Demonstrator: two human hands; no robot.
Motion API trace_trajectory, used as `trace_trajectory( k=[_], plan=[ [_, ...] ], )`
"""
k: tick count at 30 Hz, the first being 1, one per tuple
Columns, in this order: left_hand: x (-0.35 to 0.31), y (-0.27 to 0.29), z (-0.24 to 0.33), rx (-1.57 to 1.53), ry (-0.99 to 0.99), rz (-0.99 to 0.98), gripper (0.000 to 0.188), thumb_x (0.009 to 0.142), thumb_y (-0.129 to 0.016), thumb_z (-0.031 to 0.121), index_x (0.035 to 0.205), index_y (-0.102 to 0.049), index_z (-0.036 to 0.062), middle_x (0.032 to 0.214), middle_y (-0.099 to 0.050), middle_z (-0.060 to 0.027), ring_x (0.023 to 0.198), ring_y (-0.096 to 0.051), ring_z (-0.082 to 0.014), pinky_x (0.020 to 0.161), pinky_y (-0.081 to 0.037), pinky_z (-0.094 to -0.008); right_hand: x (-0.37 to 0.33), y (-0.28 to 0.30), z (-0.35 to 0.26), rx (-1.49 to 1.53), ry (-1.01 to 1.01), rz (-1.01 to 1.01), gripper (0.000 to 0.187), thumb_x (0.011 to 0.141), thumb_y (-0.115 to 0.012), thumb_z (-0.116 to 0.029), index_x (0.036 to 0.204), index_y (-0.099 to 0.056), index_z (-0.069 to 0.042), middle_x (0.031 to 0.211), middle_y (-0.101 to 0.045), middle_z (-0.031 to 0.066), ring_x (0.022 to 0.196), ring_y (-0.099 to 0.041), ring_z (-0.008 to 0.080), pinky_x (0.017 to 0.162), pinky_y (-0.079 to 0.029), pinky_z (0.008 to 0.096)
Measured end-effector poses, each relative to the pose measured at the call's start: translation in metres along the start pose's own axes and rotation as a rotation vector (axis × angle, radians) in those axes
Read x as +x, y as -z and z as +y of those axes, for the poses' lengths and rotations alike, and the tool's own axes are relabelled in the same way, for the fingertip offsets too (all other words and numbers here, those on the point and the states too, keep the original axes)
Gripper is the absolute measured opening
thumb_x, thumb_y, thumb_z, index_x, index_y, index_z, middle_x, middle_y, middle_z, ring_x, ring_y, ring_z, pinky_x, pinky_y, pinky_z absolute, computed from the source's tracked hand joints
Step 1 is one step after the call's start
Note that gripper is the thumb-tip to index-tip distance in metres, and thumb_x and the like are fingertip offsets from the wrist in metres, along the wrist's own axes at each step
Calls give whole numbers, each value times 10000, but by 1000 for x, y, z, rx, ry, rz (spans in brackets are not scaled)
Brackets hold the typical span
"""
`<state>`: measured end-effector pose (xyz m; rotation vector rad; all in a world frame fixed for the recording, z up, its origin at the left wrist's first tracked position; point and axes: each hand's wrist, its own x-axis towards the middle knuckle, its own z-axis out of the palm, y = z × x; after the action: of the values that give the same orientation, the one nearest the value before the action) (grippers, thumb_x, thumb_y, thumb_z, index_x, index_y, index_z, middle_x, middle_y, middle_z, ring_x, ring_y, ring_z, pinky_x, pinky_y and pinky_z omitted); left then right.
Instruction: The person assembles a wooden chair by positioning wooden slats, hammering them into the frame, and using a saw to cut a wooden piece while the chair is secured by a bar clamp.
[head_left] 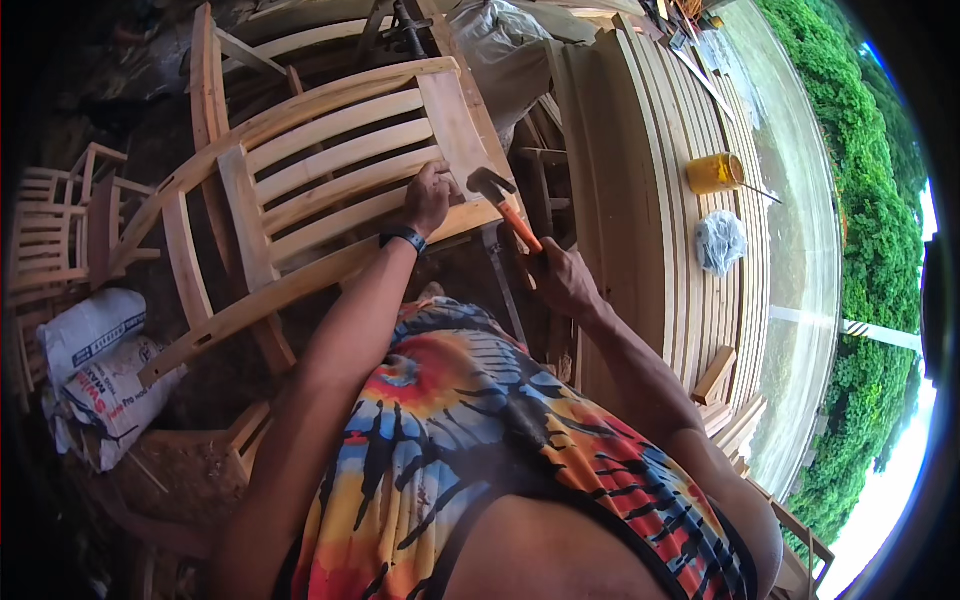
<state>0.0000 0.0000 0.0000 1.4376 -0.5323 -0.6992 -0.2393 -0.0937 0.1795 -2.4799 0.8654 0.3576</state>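
Observation:
A light wooden frame point(300, 288) with several curved slats point(350, 160) lies in front of me, resting on wooden supports. My left hand point(430, 200), with a dark band on its wrist, is at the frame's near right corner. Its fingers are pinched together close to the wide end piece point(452, 125); whatever they hold is too small to make out. My right hand point(565, 282) grips a hammer point(512, 212) by its orange handle. The dark hammer head is raised just right of the left hand, apart from it, near the frame's right end.
Long boards point(640, 200) are stacked at the right, bearing a yellow container point(714, 173) with a stick and a crumpled clear plastic bag point(721, 242). White sacks point(110, 380) lie at the left, below slatted wooden furniture point(50, 235). A clamp point(410, 30) stands at the far edge.

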Motion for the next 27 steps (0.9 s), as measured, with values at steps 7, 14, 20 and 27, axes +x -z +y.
trace_trajectory(
  k=[7, 14, 20, 27],
  plan=[
    [5, 6, 3, 124, -48, -3, 441, 894, -418, 76, 1292, -514, -90, 859, -691, -104, 859, -665, -174, 871, -538, -331, 13, -32, 21, 133, 101, 101, 251, 980, -609, -273, 954, -592, -24, 766, -656, 273, 768, -655, 480, 609, -483, 511],
    [10, 17, -4, 139, -75, -1, 422, 877, -415, 54, 1257, -536, -84, 879, -666, -83, 750, -629, -143, 721, -521, -284, 0, -32, 10, 263, 102, 144, 320, 973, -611, -340, 1016, -624, -23, 789, -659, 295, 779, -656, 494, 668, -514, 553],
    [2, 41, 40, -32, 217, -310, 388, 928, -417, -119, 1292, -526, -42, 1037, -655, -98, 856, -655, -136, 750, -558, -256, -6, -27, -11, 215, -132, 78, 351, 954, -620, -365, 1063, -650, -32, 821, -680, 290, 838, -681, 470, 691, -534, 524],
    [-8, 167, 75, -243, 341, -7, 338, 885, -590, -141, 1210, -541, -62, 1061, -660, -139, 980, -696, -223, 865, -607, -326, -8, -66, -53, 429, -137, -82, 342, 894, -725, -309, 1018, -654, 2, 731, -672, 196, 653, -683, 264, 628, -509, 414]
  ],
)
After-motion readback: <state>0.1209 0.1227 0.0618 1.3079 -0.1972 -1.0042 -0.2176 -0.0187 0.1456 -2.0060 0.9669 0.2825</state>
